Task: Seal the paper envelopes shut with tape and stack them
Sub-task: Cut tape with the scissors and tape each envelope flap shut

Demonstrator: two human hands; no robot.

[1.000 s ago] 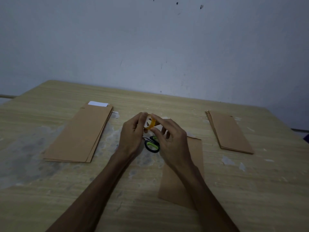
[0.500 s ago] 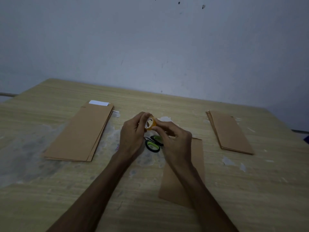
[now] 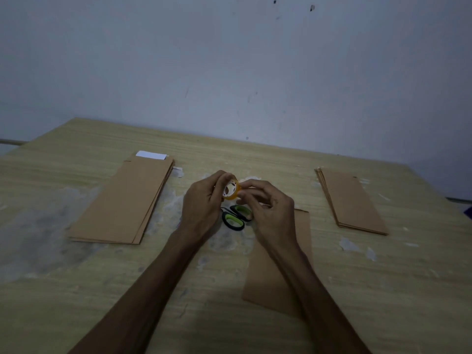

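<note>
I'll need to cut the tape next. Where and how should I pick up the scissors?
Take the scissors by the green-lined handle loops, the only part showing between the wrists. They lie flat on the table, so come from above, probably with the right hand, nearest the loops.

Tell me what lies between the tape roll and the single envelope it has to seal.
Nothing visible blocks it. Both hands, left hand and right hand, hold the tape roll above the scissors, which lie just left of the single envelope, whose top edge the right hand partly hides.
</note>
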